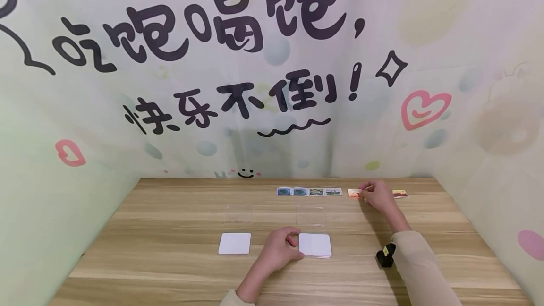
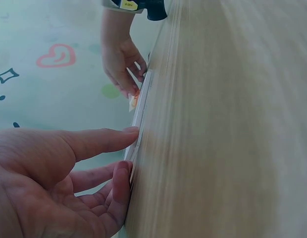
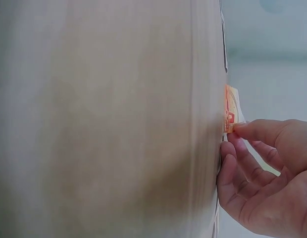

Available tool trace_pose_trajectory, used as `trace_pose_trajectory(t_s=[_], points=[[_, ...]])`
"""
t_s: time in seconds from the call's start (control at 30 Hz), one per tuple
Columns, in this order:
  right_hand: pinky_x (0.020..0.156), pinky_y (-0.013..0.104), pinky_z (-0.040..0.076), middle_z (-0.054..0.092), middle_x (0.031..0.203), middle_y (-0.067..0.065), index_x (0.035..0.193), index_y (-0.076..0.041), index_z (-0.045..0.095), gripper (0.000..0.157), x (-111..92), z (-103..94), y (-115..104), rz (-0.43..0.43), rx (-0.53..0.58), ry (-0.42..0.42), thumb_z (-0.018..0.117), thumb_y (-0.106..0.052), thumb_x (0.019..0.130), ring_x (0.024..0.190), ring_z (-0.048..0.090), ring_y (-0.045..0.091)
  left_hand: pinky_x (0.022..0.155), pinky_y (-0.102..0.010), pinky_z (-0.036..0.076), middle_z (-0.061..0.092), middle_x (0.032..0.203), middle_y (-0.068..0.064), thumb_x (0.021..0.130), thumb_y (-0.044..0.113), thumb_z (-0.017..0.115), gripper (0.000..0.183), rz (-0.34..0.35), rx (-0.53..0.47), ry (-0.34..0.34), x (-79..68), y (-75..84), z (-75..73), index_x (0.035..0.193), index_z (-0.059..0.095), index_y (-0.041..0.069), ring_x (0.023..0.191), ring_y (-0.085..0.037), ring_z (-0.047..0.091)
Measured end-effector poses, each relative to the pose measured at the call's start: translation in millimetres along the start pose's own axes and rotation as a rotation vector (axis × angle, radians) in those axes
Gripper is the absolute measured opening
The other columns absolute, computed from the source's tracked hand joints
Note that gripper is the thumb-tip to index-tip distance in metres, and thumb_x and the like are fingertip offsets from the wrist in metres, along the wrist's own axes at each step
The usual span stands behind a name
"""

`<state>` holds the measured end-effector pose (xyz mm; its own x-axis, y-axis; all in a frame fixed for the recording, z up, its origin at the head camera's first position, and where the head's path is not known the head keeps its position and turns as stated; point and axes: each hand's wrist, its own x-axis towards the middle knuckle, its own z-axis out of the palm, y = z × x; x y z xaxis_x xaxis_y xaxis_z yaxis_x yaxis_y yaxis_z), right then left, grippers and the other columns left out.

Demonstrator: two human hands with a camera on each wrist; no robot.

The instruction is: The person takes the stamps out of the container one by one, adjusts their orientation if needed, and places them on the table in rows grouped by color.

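Observation:
In the head view, my left hand (image 1: 278,250) lies at the left edge of a small stack of white cards (image 1: 315,244). The left wrist view has its thumb and curled index finger at the edge of the cards (image 2: 143,96). Farther back on the right, my right hand (image 1: 379,197) pinches a small orange stamp (image 1: 354,193) by one end between thumb and fingertips. That orange stamp (image 3: 230,111) is tilted up off the table in the right wrist view. Another red and yellow stamp (image 1: 401,194) lies just right of the right hand, partly hidden by it.
A row of several blue and green stamps (image 1: 301,191) lies near the table's back edge. Two clear plastic rectangles (image 1: 239,207) (image 1: 310,224) lie in front of it. Another white card (image 1: 234,243) is on the left. A black wrist device (image 1: 385,258) sits by the right sleeve.

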<state>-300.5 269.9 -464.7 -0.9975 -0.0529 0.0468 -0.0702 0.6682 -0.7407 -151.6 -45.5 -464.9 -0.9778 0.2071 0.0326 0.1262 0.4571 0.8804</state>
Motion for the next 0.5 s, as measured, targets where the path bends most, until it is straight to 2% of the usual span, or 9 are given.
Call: trace_pose_trajectory(t_s=[0.5], points=[[0.061, 0.029, 0.048, 0.070, 0.092, 0.024, 0.102, 0.010, 0.068, 0.013, 3.1, 0.4, 1.9, -0.005, -0.026, 0.002, 0.068, 0.000, 0.094, 0.068, 0.060, 0.016, 0.065, -0.022, 0.044, 0.062, 0.082, -0.004, 0.074, -0.008, 0.087, 0.049, -0.004, -0.018, -0.007, 0.2, -0.5, -0.2, 0.120, 0.070, -0.011, 0.068, -0.006, 0.048]])
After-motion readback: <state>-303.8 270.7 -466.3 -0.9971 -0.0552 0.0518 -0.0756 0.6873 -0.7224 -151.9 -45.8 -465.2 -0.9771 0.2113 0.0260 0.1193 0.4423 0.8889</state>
